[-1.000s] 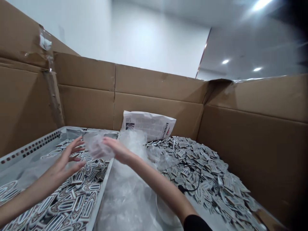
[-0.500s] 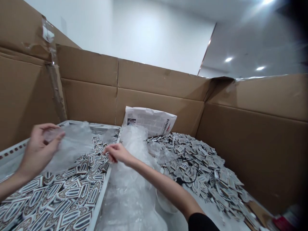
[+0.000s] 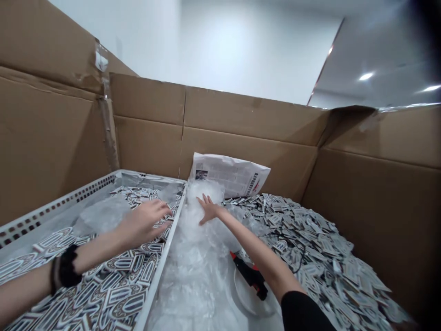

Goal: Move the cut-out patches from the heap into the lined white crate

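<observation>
My left hand [image 3: 148,219], a dark band and a fluffy black band on its wrist, hovers over the white basket [image 3: 62,202]. Its fingers are apart and nothing shows in them. Beneath it lie many flat, arch-shaped pieces [image 3: 119,294] with white edges and brown patterning. A crumpled clear plastic bag [image 3: 101,214] rests on these pieces, left of that hand. My right hand [image 3: 209,209] spreads its fingers at the far end of a long pile of clear plastic bags [image 3: 193,276]; I cannot tell whether it touches them.
A black and red glue gun [image 3: 250,276] lies over a white bowl [image 3: 248,299], partly behind my right forearm. Many more arch-shaped pieces [image 3: 327,248] are heaped on the right. Newspaper [image 3: 227,174] leans on the back cardboard wall [image 3: 251,119]. Cardboard also stands on both sides.
My left hand has let go of the clear plastic bag, now in the basket, and moved right. My right hand has moved from the basket edge to over the bag pile, fingers spreading.
</observation>
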`<action>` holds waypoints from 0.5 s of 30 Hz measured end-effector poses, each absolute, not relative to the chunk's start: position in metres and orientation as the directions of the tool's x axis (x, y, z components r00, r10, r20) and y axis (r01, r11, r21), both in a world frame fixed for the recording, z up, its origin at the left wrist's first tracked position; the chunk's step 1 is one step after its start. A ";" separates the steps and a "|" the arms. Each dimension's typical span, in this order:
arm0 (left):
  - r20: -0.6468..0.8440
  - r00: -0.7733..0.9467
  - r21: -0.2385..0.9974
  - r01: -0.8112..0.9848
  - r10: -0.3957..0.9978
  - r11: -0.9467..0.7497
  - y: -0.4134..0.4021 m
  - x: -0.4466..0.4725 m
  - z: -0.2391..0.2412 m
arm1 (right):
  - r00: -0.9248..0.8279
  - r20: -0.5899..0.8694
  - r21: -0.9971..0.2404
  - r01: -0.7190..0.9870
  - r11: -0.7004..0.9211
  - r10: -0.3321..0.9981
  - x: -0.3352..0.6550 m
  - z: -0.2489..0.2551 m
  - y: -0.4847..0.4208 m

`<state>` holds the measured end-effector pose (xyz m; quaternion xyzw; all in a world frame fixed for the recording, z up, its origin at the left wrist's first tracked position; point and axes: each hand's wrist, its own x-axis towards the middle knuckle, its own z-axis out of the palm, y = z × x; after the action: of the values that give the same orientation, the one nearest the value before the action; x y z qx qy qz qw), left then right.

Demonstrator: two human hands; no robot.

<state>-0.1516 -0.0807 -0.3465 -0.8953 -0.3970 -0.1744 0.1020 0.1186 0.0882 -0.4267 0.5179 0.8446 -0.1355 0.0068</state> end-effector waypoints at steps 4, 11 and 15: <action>-0.008 0.742 -0.208 0.655 0.670 -0.727 -0.066 -0.062 -0.377 | -0.418 0.116 -0.352 0.831 0.430 0.901 0.122 -0.440 0.084; -0.093 0.575 -0.295 0.764 0.813 -0.573 0.019 -0.016 -0.431 | -0.045 0.402 -0.593 0.748 0.297 0.915 0.151 -0.407 0.091; -0.075 0.693 -0.241 0.685 0.717 -0.687 0.026 -0.035 -0.423 | 0.062 0.528 -0.656 0.663 0.361 0.847 0.152 -0.338 0.115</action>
<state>-0.0351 0.0261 -0.4235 -0.9149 -0.3832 0.0818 0.0975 0.1516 0.1155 -0.3376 0.5569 0.6777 -0.0976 -0.4702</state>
